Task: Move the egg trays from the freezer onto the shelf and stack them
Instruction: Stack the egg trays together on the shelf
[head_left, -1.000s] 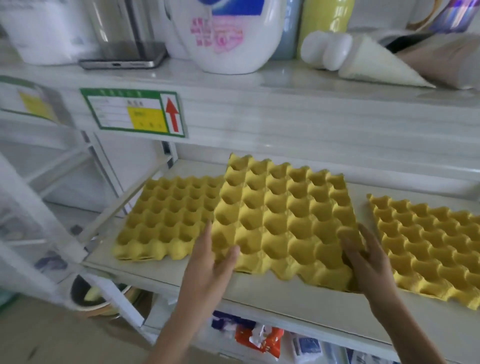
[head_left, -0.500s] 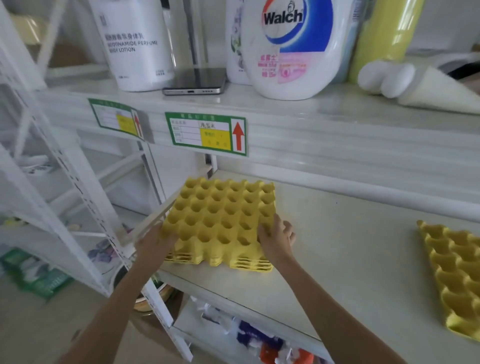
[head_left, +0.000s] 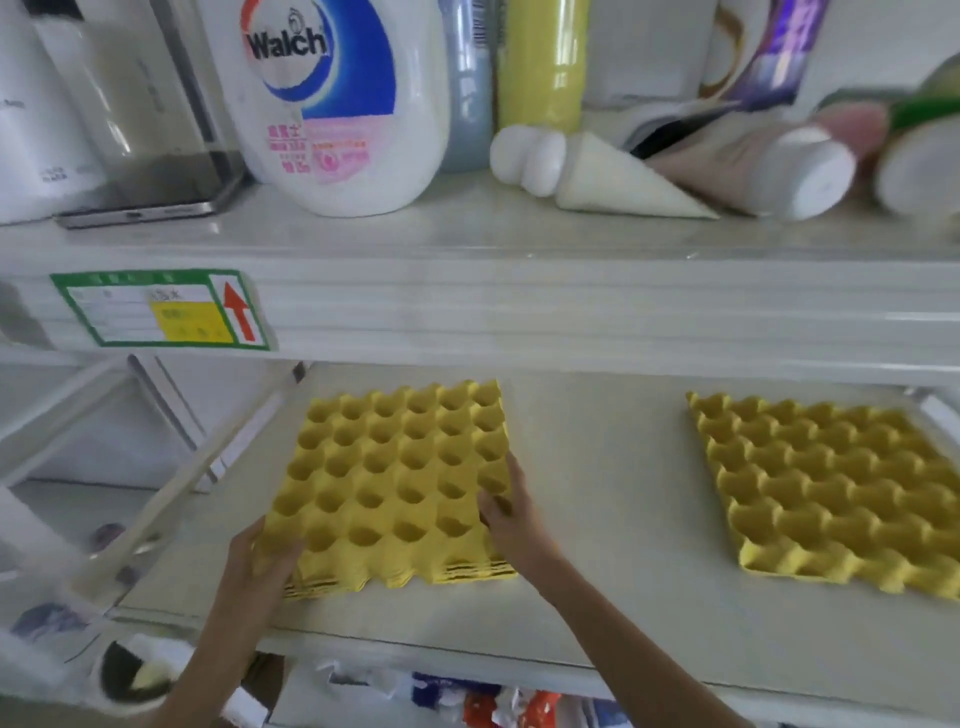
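A stack of yellow egg trays (head_left: 395, 483) lies on the left part of the white shelf (head_left: 597, 597). My left hand (head_left: 262, 561) grips the stack's near left corner. My right hand (head_left: 511, 514) holds its right edge, with the thumb resting on the top tray. A separate yellow egg tray (head_left: 831, 488) lies flat at the right end of the same shelf, away from both hands.
The shelf above carries a white Walch detergent jug (head_left: 337, 98), a phone (head_left: 150, 197), a yellow bottle (head_left: 540, 62) and several lying tubes (head_left: 753, 166). A green-framed label (head_left: 161, 309) hangs on its front edge. Packets (head_left: 493, 706) fill the level below.
One second ago both hands carried a tray over the left one; it now sits on the stack. My hands stay at the stack's sides, and the view has swung right.
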